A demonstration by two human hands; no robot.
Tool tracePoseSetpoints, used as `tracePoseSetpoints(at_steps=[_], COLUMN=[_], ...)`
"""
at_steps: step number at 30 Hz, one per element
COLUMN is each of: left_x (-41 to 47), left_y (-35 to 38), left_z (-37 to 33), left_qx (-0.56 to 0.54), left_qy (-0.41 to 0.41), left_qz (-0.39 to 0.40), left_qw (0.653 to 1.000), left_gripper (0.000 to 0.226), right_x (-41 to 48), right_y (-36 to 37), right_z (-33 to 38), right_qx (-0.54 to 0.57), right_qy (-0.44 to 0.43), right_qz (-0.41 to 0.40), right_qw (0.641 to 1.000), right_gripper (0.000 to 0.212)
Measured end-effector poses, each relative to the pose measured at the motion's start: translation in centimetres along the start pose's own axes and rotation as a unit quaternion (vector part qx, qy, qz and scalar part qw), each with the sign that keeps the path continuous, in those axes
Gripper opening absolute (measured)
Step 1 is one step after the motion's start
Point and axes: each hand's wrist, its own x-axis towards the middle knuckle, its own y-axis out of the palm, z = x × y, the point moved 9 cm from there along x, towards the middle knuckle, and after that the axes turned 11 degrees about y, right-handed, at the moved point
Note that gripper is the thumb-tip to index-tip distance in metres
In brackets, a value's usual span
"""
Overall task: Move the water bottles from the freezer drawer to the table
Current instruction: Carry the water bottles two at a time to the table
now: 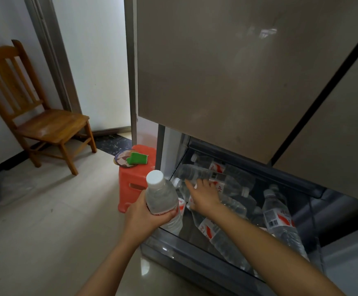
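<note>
One water bottle [163, 196] with a white cap is held upright in the left hand [147, 215], which is closed around its lower part, just outside the front left corner of the freezer drawer [195, 256]. The right hand [203, 195] is stretched into the drawer with the fingers spread and the palm down, and it rests on a lying bottle [208, 175] near the left wall; a closed grasp is not yet seen, so this hand is judged to be released. Several other bottles [280, 223] are left in the drawer, lying in different directions, some on top of others, from the back left corner to the front right side. The table is not seen in this view.

The task is judged to be at an early stage. Some risks can be named. The bottles probably are cold and wet, so the one in the left hand could slip if the grip is loosened while attention is given to the right hand. If a lower bottle is pulled, the ones lying on it could roll. The orange stool [136, 178] beside the drawer could be knocked.
</note>
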Motion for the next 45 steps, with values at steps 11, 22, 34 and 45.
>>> tracePoseSetpoints(at_steps=[11,22,34,45], left_x=[0.1,0.1,0.2,0.4], left_y=[0.0,0.2,0.5,4.9], left_z=[0.0,-0.5,-1.0,-5.5], left_qx=[0.033,0.032,-0.002,0.041], left_qy=[-0.004,0.002,0.001,0.052], left_qz=[-0.002,0.016,0.043,0.147], left_qw=[0.999,0.999,0.999,0.987], left_gripper=[0.065,0.065,0.085,0.083], right_x=[-0.3,-7.0,-16.3,-22.1], right_y=[0.1,-3.6,-2.1,-4.6], right_z=[0.6,-4.4,-13.5,-15.4], right_qx=[-0.001,0.189,0.502,0.537], right_qy=[0.000,0.001,0.174,0.207], right_qz=[-0.041,-0.169,-0.259,-0.301], right_qw=[0.999,0.967,0.807,0.761], right_gripper=[0.089,0.103,0.101,0.081])
